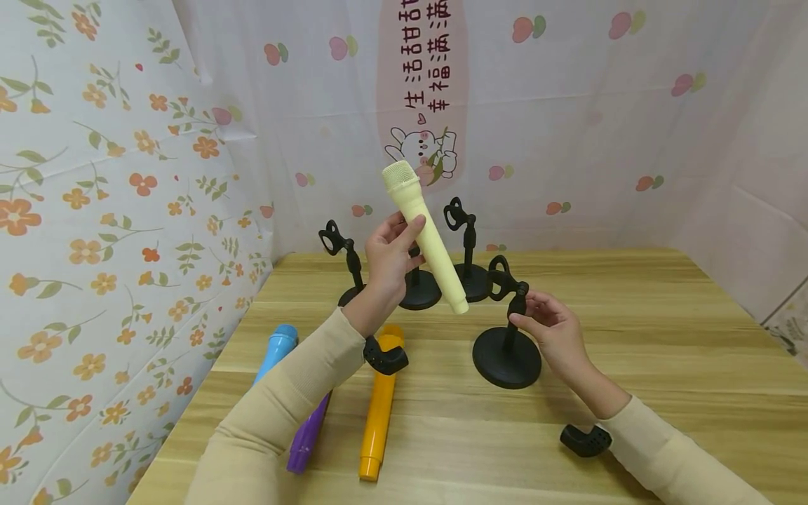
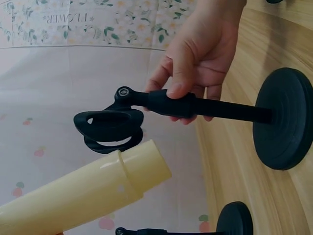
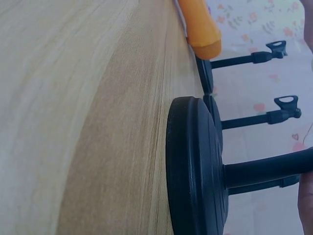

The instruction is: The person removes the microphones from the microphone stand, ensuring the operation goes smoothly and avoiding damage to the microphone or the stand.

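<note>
My left hand grips a pale yellow microphone around its upper body, its mesh head up and its tail slanting down to the right. My right hand pinches the stem of a black tabletop microphone stand between thumb and fingers. The stand is upright, its round base at the tabletop. In the left wrist view, the microphone's tail lies close by the stand's clip, and nothing sits in that clip. The right wrist view shows the stand's base near the wood.
Behind the hands stand several more black stands, among them a left one and a right one. An orange microphone, a purple one and a blue one lie at left on the wooden table. Patterned cloths hang behind and at left.
</note>
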{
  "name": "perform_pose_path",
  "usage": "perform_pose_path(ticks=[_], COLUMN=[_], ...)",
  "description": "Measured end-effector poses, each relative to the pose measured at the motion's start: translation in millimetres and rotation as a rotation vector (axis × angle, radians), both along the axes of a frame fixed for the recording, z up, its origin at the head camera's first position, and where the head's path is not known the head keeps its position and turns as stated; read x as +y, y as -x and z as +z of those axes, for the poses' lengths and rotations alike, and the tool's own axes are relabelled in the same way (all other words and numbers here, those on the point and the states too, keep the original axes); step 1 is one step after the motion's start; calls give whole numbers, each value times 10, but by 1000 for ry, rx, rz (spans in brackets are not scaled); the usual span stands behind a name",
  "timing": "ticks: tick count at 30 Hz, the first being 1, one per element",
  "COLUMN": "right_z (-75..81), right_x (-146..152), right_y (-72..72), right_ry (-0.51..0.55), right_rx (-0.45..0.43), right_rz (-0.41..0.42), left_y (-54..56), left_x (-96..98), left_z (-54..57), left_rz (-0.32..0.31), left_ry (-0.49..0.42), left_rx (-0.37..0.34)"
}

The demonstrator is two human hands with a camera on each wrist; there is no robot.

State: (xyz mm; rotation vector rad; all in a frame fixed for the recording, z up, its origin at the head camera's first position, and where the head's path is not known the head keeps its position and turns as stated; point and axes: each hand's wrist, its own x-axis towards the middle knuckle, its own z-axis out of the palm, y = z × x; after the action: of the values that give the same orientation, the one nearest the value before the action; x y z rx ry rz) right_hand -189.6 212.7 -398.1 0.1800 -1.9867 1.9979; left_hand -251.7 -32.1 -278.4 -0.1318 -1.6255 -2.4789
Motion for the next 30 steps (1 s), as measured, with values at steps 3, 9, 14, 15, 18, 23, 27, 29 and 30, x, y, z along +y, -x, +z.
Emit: perform_pose_path(ticks=[3,9,14,15,18,23,27,29,30], right_z=[0,1,-6,-6,-4,3,10,13,13], right_x=[3,3,2,1,-1,-8,-9,-8,-7], right_y=[-2,-4,-2,-2,0,-2,-4,-4,-3], right_ry=[6,9,16,17,20,3,-9,-4,-2], right_rx=[1,-7,-5,-4,-7,-13,-15,-12,-11], right_rz=[4,3,6,6,7,3,-2,0,1], left_y=[-9,-28,-30,-32,-39,-52,-79,-91,-98], left_x=[-5,-19,-40,-44,-52,-53,-49,-51,-54], left_z=[-52,-176,-267,-283,-325,-381,-414,-432,-441], left_rz=[-14,-24,-33,-35,-34,-26,-25,-29,-31], left_ry=[40,131,153,152,154,177,213,224,230], left_rx=[-7,-5,-9,-14,-24,-47,-76,-91,-96])
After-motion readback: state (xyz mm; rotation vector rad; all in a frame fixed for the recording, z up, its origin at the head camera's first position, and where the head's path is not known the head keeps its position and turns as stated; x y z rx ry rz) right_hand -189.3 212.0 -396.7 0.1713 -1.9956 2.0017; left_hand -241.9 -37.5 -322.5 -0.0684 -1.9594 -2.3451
